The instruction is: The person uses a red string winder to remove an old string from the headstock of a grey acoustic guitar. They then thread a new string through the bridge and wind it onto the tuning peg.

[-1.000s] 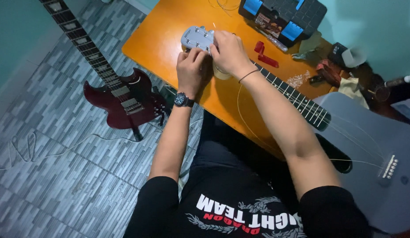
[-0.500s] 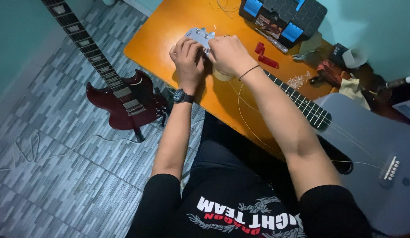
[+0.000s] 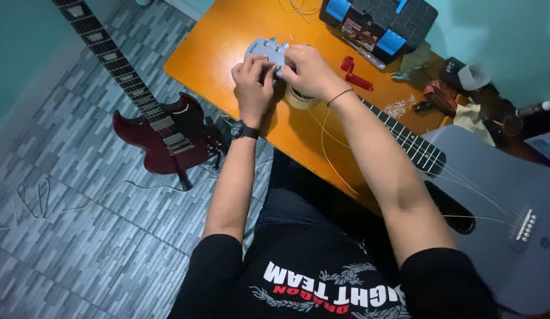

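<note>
While both hands' fingers (image 3: 260,65) pinch the grey headstock (image 3: 264,48), a toolbox (image 3: 378,20) and red guitar (image 3: 168,136) lie nearby.

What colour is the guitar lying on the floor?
The electric guitar on the floor is dark red, clearest in the head view.

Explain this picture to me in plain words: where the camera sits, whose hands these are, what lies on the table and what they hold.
The camera sits on a person's head, looking down at their own arms. Both hands meet at the grey headstock of a grey guitar lying across the orange table. The left hand, above a wristwatch, grips the headstock's edge; the right hand pinches at its tuning pegs. Loose strings trail along the neck. A black and blue toolbox and red pieces lie beyond. A dark red electric guitar rests on the tiled floor.
</note>
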